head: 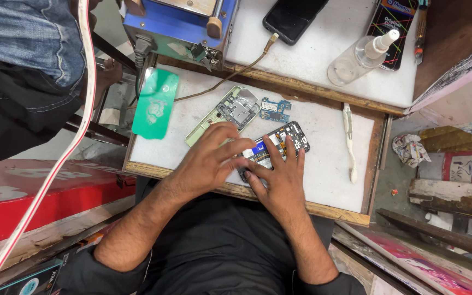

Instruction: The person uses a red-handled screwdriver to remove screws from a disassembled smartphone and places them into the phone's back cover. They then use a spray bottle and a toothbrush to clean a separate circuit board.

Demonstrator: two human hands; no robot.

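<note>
single head-worn view, looking steeply down from above, close over a white work tray [329, 164] at lap height, both forearms entering from the bottom edge
</note>
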